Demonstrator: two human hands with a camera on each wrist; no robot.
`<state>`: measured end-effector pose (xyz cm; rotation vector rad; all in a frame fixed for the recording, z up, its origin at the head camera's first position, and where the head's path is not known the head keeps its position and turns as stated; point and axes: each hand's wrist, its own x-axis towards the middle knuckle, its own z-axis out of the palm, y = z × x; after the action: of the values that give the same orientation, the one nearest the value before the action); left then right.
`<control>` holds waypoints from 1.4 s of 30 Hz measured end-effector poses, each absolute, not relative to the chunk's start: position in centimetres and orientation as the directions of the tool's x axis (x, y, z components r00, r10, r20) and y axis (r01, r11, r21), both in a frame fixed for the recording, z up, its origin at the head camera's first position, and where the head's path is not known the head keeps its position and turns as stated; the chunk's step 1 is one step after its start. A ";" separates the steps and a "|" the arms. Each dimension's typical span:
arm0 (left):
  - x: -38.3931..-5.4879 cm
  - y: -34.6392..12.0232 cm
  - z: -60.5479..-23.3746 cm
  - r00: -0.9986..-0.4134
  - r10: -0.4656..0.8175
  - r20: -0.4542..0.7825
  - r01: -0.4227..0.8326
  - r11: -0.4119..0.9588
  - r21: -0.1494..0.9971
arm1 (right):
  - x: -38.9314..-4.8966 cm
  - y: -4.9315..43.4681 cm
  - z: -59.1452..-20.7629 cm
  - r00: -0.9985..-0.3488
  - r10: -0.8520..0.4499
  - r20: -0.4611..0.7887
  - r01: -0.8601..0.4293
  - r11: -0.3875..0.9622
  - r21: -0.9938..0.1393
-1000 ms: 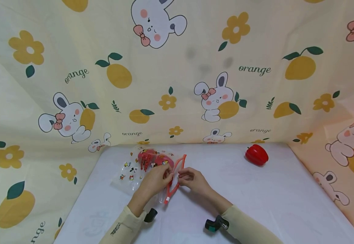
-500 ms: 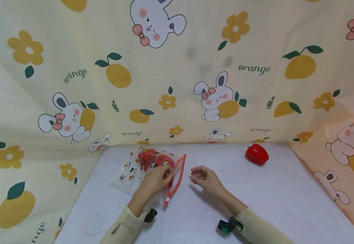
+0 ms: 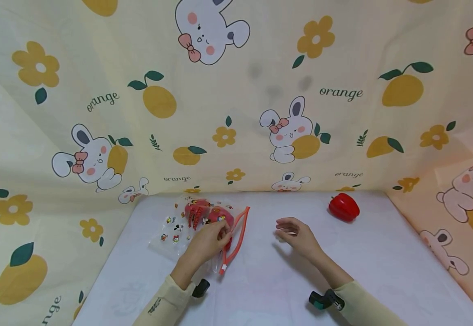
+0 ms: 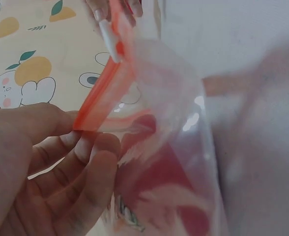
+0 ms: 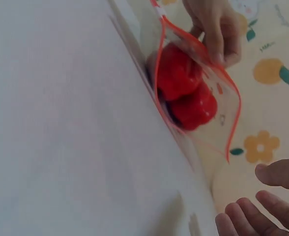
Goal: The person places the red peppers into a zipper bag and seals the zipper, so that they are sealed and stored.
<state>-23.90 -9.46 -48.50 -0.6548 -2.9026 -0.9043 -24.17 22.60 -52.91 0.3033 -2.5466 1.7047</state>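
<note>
Bag (image 3: 175, 235), clear and printed with small cartoon figures, lies at the left of the white table (image 3: 383, 276), toward the far side. Two red peppers (image 5: 196, 108) sit inside it, touching each other; they show through the plastic, and the right wrist view sees them through the parted mouth. Left hand (image 3: 205, 240) comes over the bag from the near left, thumb and fingers pinching one side of the mouth at its orange-red zip (image 3: 242, 233). That zip faces right, its two sides bowed apart, with a white slider (image 3: 224, 267) at the near end. Right hand (image 3: 297, 237) hangs above the table to the right of the bag, apart from it, thumb and fingers spread and holding nothing; its shadow falls on the table just nearer. Farther right, near the far edge, a loose pepper (image 3: 343, 207) rests on the table, well apart from the bag.
</note>
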 end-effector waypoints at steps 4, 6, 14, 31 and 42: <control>-23.9 -9.5 -48.4 -0.908 0.390 0.156 0.409 0.738 0.537 | -24.2 24.1 -52.7 -0.982 -0.102 0.161 -0.188 0.391 -0.901; -23.9 -9.5 -48.4 -0.907 0.391 0.157 0.410 0.735 0.540 | -24.3 24.9 -52.7 -0.982 -0.087 0.169 -0.190 0.403 -0.895; -23.9 -9.8 -48.7 -0.909 0.389 0.151 0.405 0.735 0.544 | -24.4 27.7 -52.2 -0.984 -0.023 0.178 -0.165 0.499 -0.851; -24.1 -9.9 -48.8 -0.912 0.388 0.134 0.394 0.734 0.554 | -24.7 33.6 -51.8 -0.938 0.068 0.340 -0.231 0.610 -0.758; -24.2 -10.0 -48.9 -0.906 0.398 0.143 0.410 0.744 0.528 | -24.8 36.0 -50.5 -0.902 0.169 0.398 -0.172 0.704 -0.689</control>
<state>-24.18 -9.97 -48.92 -0.6744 -2.9137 -0.8896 -24.80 36.04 -50.49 0.0022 -2.4755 1.0630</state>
